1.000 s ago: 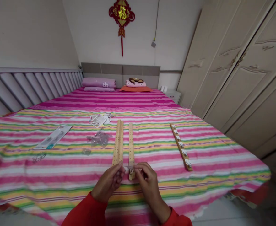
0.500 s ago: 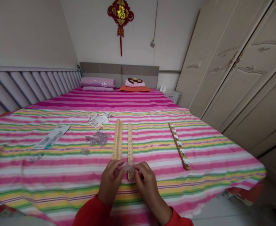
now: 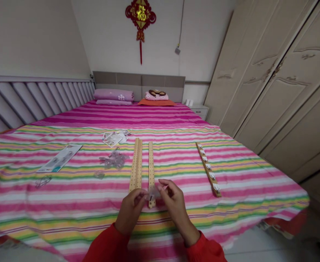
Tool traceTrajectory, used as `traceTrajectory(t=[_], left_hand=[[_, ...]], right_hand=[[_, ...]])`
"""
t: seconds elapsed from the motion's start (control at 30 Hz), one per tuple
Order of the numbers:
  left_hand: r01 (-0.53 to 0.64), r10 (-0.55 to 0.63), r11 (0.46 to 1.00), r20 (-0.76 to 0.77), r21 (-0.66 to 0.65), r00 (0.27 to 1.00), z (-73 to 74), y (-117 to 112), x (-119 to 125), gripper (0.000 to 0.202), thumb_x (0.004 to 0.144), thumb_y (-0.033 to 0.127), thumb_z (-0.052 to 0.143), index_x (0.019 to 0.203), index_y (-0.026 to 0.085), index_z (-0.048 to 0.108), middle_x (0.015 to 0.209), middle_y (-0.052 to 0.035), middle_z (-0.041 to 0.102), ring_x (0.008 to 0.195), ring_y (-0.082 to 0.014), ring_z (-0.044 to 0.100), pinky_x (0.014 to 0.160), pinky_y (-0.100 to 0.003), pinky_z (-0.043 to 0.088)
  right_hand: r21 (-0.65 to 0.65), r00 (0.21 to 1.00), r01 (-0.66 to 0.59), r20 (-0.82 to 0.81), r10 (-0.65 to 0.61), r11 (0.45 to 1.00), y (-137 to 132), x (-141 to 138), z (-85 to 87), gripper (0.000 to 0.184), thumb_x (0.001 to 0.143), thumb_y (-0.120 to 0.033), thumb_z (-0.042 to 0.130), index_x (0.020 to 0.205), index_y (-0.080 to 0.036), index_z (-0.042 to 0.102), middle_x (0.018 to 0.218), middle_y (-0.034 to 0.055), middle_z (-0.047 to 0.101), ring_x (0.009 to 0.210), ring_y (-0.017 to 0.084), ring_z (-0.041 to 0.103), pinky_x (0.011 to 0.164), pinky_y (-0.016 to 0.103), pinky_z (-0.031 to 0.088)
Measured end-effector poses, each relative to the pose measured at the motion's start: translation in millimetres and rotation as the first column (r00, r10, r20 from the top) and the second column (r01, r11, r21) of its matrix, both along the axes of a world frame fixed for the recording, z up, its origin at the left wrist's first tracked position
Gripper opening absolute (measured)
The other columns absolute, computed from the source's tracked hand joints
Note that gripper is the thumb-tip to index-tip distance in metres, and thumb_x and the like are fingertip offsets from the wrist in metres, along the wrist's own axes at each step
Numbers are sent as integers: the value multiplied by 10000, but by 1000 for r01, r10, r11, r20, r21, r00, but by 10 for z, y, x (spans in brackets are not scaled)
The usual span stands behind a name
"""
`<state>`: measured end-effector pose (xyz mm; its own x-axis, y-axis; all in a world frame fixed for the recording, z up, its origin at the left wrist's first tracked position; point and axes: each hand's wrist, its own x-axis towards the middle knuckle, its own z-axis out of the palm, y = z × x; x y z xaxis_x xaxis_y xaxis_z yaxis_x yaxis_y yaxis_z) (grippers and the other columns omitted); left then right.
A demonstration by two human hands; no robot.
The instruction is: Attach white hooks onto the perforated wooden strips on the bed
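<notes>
Small clear plastic bag [image 3: 154,191], blurred, over near end of pale hole-dotted strip [image 3: 151,162]

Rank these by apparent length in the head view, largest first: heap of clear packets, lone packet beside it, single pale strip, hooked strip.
1. Single pale strip and hooked strip: too alike to rank.
2. Heap of clear packets.
3. Lone packet.

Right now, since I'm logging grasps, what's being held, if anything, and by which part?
A small clear plastic bag, apparently by its left edge in the left hand; the right hand is at its opposite edge, its grip unclear.
</notes>
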<state>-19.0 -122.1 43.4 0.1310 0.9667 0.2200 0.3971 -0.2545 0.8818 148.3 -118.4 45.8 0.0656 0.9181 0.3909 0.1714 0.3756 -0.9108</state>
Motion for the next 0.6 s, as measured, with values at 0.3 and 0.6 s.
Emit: traceTrajectory(t=[0.3, 0.6], left_hand=[[-73, 199, 940, 364, -332, 910, -132, 325, 92, 311, 586, 435, 685, 710, 155, 626, 628, 0, 646, 569, -131, 582, 571, -256, 472], [-180, 284, 934, 334, -308, 899, -193, 638, 217, 257, 540, 347, 658, 713, 166, 599, 541, 35, 583, 503, -124, 551, 519, -247, 442]], right_hand=[[-353, 922, -157, -387, 9, 922, 238, -78, -314, 338, 639, -472, 725, 716, -150, 656, 450, -38, 559, 371, 90, 442, 380, 211, 343], [-384, 867, -153, -494, -63, 910, 564, -132, -375, 248, 540, -337, 757, 640, -147, 632, 417, -34, 575, 369, 96, 494, 376, 202, 375]])
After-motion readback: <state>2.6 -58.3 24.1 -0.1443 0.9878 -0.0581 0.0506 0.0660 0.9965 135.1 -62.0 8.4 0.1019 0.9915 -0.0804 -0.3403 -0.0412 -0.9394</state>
